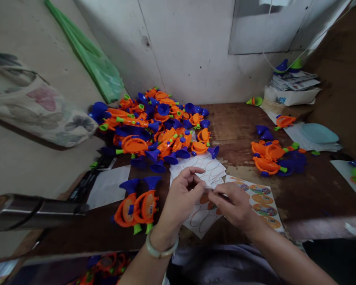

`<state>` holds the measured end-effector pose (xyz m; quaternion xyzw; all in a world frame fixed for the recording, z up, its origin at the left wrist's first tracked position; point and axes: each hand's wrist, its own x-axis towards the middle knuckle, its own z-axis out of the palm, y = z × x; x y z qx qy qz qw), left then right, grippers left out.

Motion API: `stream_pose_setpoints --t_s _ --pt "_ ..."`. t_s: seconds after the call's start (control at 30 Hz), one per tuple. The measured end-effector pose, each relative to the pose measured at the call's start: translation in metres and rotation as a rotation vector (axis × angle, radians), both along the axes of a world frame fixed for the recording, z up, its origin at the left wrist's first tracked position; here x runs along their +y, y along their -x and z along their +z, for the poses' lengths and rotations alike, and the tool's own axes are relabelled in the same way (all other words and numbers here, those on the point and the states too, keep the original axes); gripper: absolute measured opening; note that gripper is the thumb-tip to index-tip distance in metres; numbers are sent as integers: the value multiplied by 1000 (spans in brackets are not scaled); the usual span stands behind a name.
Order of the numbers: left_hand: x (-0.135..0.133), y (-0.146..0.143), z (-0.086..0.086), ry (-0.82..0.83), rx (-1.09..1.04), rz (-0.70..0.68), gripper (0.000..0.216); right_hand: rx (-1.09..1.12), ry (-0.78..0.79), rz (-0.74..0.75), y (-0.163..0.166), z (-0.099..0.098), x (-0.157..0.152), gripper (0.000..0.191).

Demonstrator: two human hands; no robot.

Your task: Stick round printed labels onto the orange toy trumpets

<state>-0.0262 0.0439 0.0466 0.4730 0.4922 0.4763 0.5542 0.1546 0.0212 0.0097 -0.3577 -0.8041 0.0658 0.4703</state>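
Note:
My left hand (184,196), with a pale bangle on its wrist, pinches the top edge of a partly used sticker sheet (200,225). That sheet shows outlines of removed ovals and a few orange stickers. Close beside it, my right hand (234,204) has its fingertips closed at the same edge; whether a loose sticker is between them is hidden. Under and behind my hands lies a pile of used sheets (206,168) with oval outlines. A fuller sticker sheet (262,206) with printed ovals sits right of my right hand. Two orange toy trumpets (136,208) with blue bells lie to the left.
A large heap of toy trumpets (163,130) fills the back left of the table. More orange parts (268,156) and a light-blue dish (319,133) are at the right. A metal flask (32,211) stands out at the left, below a hanging green bag (91,59).

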Motion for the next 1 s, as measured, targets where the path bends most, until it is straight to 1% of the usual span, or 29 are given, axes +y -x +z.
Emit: stream_pose_setpoints --t_s 0.07,0.13,0.17,0.2,0.23,0.27,0.33,0.37,0.4,0.47,0.53,0.63,0.77,0.87,1.0 --pt "5 3 1 -38 23 38 33 -97 -118 34 0 5 -9 27" --pt "12 8 2 -89 56 92 35 -202 -232 127 0 11 -20 24" --pt "15 10 2 -111 71 108 35 -228 -273 161 0 13 -25 23" --pt "18 12 3 -124 79 103 37 -223 -291 160 0 15 -29 21" --pt "20 13 3 -126 78 78 37 -190 -277 120 0 16 -30 20" --pt "20 13 3 -122 66 46 38 -143 -238 50 -1 15 -29 23" --pt "20 12 4 -113 27 -7 39 -52 -117 -79 -1 12 -23 42" --pt "18 11 4 -114 11 -19 39 -17 -53 -96 -1 10 -18 52" --pt "17 10 4 -116 8 -27 39 10 -2 -78 -1 7 -14 59" --pt "13 10 3 -115 46 -53 40 49 55 -4 0 2 -7 65" --pt "10 10 2 -107 121 -98 37 69 94 32 1 -3 -6 60" --pt "7 10 1 -138 208 -123 29 160 155 13 4 -11 -10 52" --pt "5 9 4 -162 199 -131 28 332 221 -33 8 -19 -16 51" --pt "3 9 7 -129 163 -152 31 346 235 -27 9 -16 -15 47" --pt "1 8 8 -57 106 -170 39 292 160 -5 8 -3 -11 47"
